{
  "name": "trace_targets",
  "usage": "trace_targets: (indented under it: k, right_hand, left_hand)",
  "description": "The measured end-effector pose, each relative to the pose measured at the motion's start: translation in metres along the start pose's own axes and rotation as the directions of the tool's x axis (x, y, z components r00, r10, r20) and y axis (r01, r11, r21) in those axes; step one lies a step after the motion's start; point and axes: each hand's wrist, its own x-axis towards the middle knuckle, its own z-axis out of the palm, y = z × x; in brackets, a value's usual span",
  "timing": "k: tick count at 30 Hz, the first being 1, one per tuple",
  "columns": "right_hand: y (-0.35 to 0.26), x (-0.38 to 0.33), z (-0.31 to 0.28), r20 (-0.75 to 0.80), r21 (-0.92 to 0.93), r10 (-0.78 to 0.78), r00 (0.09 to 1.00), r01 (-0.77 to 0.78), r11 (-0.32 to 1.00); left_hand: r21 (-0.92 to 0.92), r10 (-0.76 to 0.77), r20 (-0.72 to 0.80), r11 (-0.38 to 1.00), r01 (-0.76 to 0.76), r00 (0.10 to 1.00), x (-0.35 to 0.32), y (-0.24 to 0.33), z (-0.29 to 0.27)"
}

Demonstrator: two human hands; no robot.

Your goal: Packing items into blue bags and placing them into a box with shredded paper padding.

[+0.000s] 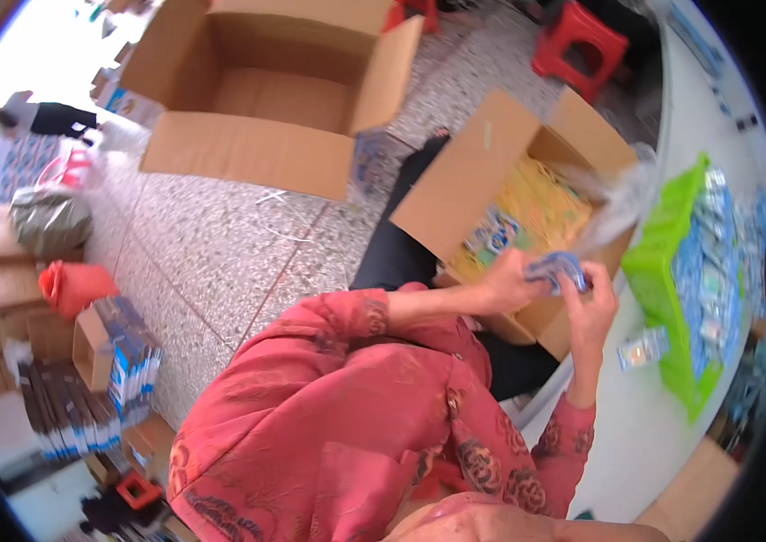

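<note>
My left hand point(511, 284) grips one end of a small packet of clear plastic with blue on it point(552, 267). The thumb and fingers of my right hand point(590, 296) close on the packet's other end. Both hands are above the near edge of an open cardboard box point(466, 177). Inside that box lie a heap of yellow pieces point(541, 203) and a few blue-and-white packets point(493, 233). What exactly the held packet contains is too small to tell.
A bright green tray point(663, 262) full of blue packets stands on the white table point(613, 461) to the right, with a single packet point(643, 349) beside it. A large open carton point(256, 149) sits on the floor ahead. Red stools point(579, 45) stand beyond; stacked boxes point(67, 406) are at left.
</note>
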Motion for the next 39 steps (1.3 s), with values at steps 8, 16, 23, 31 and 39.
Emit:
trace_targets:
  k: [8,16,23,31,39]
  right_hand:
    - [0.005,-0.010,-0.002,-0.066,0.074,-0.070,0.995,0.075,0.994]
    - [0.015,-0.018,-0.004,0.103,0.065,-0.052,0.993,0.046,0.997]
    - [0.015,-0.014,-0.002,0.137,0.349,0.022,0.990,-0.069,0.935]
    - [0.018,-0.018,-0.003,0.146,0.385,0.057,0.988,-0.110,0.916]
    - [0.001,-0.022,-0.003,-0.003,0.414,0.175,0.985,-0.158,0.896]
  left_hand:
    - [-0.262,-0.091,0.102,0.958,0.115,0.991,-0.001,0.004,-0.002]
    - [-0.302,-0.300,0.288,0.873,0.384,0.909,-0.007,0.005,-0.011]
    - [-0.217,-0.344,0.284,0.886,0.409,0.895,-0.003,0.017,-0.021]
    - [-0.172,-0.271,0.319,0.926,0.337,0.908,-0.003,0.019,-0.020]
    - [-0.140,-0.199,0.134,0.966,0.217,0.971,-0.005,0.010,-0.016]
